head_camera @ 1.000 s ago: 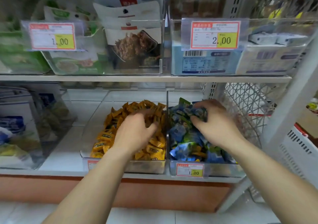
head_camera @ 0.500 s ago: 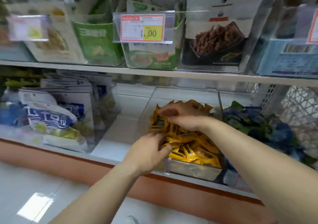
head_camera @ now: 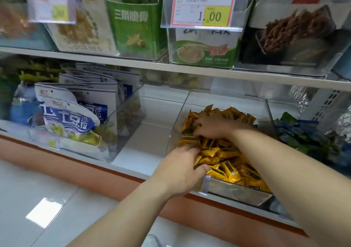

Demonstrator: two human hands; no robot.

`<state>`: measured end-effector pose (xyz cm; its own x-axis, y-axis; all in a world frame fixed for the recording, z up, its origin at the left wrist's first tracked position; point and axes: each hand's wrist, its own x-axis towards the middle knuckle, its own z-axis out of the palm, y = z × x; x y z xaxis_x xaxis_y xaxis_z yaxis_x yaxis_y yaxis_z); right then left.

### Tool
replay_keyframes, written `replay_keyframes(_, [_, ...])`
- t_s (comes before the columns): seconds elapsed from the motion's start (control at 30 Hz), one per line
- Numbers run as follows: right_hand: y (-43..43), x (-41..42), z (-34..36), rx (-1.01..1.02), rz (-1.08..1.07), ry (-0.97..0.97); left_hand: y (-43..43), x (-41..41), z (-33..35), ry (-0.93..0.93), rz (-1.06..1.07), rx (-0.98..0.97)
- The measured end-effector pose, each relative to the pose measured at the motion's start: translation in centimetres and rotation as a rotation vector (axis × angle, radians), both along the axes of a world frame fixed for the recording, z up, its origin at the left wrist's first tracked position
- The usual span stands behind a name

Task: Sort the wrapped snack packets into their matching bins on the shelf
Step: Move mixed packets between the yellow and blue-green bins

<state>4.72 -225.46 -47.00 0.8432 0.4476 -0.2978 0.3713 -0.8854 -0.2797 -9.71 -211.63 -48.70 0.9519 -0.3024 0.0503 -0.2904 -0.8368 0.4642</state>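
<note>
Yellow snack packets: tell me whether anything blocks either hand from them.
Nothing visible does. The left hand and right hand both rest among the yellow wrapped snack packets inside the open-topped clear plastic bin.

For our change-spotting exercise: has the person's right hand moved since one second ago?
Yes. The right hand crossed leftward from the blue packets into the yellow-packet bin, over the yellow packets.

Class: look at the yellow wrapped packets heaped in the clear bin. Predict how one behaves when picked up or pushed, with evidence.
Probably light: the yellow packets are small and piled loosely. Likely slippery, since the wrappers shine. Pushed, one should slide rather than roll, being flat and pillow-shaped; the clear bin walls would likely contain it.
</note>
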Motion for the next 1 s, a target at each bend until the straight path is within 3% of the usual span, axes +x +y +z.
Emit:
replay_keyframes(0.1, [0.7, 0.3, -0.2, 0.031, -0.018, 0.098, 0.0, 0.0, 0.0, 0.006, 0.005, 0.017])
replay_keyframes(0.23, [0.5, 0.1, 0.0, 0.053, -0.019, 0.092, 0.0, -0.1, 0.1, 0.015, 0.005, 0.025])
replay_keyframes(0.5, [-3.1, -1.2, 1.4, 0.454, -0.121, -0.106, -0.4, 0.3, 0.4, 0.034, 0.034, 0.015])
replay_keyframes(0.67, [-6.0, -3.5, 3.8, 0.595, -0.175, -0.247, -1.0, 0.7, 1.2, 0.046, 0.109, -0.059])
replay_keyframes(0.73, [-7.1, -5.1, 4.3, 0.644, -0.228, -0.254, -1.5, 0.8, 1.9, -0.025, 0.174, -0.186])
replay_keyframes(0.87, [-9.0, -9.8, 4.4, 0.897, -0.300, -0.130, -4.3, 0.0, 4.0, -0.136, 0.180, -0.683])
replay_keyframes(1.0, [-11.1, -14.3, 4.2, 1.066, -0.351, 0.014, -7.1, -1.1, 4.9, -0.105, 0.119, -0.779])
